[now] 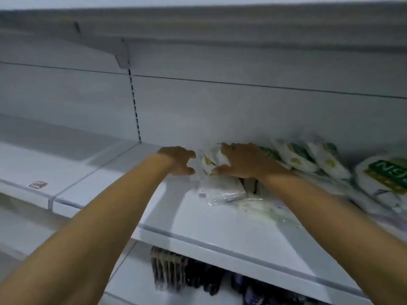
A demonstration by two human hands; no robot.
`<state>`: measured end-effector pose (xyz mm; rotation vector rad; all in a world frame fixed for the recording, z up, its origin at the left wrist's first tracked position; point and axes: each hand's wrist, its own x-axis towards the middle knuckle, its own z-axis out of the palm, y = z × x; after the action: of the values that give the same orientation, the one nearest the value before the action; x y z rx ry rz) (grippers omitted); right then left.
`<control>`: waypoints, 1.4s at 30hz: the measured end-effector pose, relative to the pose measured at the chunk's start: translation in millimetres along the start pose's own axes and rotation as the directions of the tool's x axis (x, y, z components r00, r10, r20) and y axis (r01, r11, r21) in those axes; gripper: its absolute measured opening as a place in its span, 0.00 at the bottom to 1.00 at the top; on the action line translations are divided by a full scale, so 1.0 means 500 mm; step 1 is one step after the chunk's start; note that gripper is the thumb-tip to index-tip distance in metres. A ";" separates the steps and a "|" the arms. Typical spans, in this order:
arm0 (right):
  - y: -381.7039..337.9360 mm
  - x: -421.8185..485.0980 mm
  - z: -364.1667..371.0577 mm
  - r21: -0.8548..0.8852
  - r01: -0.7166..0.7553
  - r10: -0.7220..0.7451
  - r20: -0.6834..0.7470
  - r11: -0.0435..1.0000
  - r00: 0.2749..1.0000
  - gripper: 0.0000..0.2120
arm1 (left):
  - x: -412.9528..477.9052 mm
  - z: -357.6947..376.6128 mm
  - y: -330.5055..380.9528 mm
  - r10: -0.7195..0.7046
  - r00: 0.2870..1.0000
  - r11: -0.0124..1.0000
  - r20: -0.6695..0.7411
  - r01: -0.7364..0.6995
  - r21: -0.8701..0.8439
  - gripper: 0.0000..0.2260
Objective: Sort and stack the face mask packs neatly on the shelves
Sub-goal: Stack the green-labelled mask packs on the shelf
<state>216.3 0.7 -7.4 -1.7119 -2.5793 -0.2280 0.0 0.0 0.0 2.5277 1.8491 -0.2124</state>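
Observation:
White and green face mask packs (pixel 301 158) stand leaning in a row along the back of a white shelf (pixel 198 225). My right hand (pixel 242 161) grips the leftmost packs (pixel 210 160) of that row, fingers over their tops and thumb in front. My left hand (pixel 179 160) hovers just left of those packs with its fingers curled apart, holding nothing. A clear-wrapped pack (pixel 220 190) lies flat on the shelf below my right hand. A larger green-labelled pack (pixel 383 175) lies at the far right.
A slotted upright (pixel 134 100) divides the shelf's back panel. The shelf section to the left (pixel 44 164) carries a small price label (pixel 37 185). Dark packaged goods (pixel 198 280) sit on the lower shelf. Another shelf (pixel 198 25) hangs overhead.

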 end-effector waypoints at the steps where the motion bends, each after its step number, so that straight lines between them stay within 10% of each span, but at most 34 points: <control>1: 0.013 -0.007 0.012 0.022 -0.051 0.051 -0.006 0.998 0.999 0.43 | 0.008 -0.001 -0.003 0.007 1.000 1.000 -0.006 -0.008 -0.021 0.29; 6: 0.054 -0.043 0.088 0.095 -0.116 0.123 -0.075 0.989 0.990 0.57 | 0.066 0.026 0.010 -0.010 0.996 0.950 -0.084 -0.017 -0.312 0.32; 13: 0.054 -0.043 0.118 0.236 -0.086 0.169 -0.356 0.968 0.919 0.37 | 0.158 0.062 0.116 -0.059 0.994 0.662 -0.096 -0.033 -0.749 0.25; 18: 0.045 -0.052 0.127 0.160 -0.040 0.115 -0.488 0.986 0.865 0.30 | 0.155 0.168 0.137 -0.159 0.913 0.680 -0.376 -0.175 -0.712 0.33; 24: 0.047 -0.052 0.125 0.301 -0.057 0.204 -0.484 0.952 0.851 0.29 | 0.170 0.175 0.130 -0.158 0.921 0.663 -0.356 -0.168 -0.730 0.41; 29: 0.046 -0.057 0.117 0.531 -0.082 0.373 -0.469 0.843 0.801 0.26 | 0.156 0.160 0.131 -0.148 0.937 0.676 -0.317 -0.138 -0.724 0.31; 42: 0.039 -0.059 0.108 0.380 -0.002 0.280 -0.679 0.925 0.679 0.27 | 0.139 0.144 0.139 -0.359 0.870 0.491 -0.337 -0.131 -0.861 0.15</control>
<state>248.4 -10.9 -62.3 -1.3088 -1.7562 -0.3325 78.8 38.6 -84.6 1.7440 1.5680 1.1838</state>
